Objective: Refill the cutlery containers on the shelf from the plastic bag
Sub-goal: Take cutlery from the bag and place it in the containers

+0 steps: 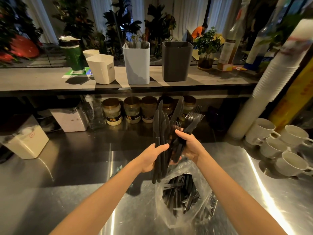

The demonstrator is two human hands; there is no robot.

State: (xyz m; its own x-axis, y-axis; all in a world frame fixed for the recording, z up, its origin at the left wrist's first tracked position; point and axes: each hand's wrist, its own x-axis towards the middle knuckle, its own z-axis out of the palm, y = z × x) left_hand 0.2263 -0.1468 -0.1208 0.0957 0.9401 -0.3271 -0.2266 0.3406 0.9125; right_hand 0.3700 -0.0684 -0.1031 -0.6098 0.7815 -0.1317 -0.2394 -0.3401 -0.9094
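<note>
Black knives point(160, 143), pale-blue container point(137, 65), dark-grey container point(176, 63)

Left grip point(152, 158) clutches knives point(158, 126), right grip point(189, 146) clutches cutlery point(191, 121); 2 forearms extended

Setting: café service counter. A steel worktop point(76, 167) is running across the near side. White coffee cups point(260, 131) are sitting at right beside tall stacked paper cups point(277, 72). Jars point(132, 109) are lining up under the shelf point(33, 78), and potted plants point(118, 26) are filling the far side.
</note>
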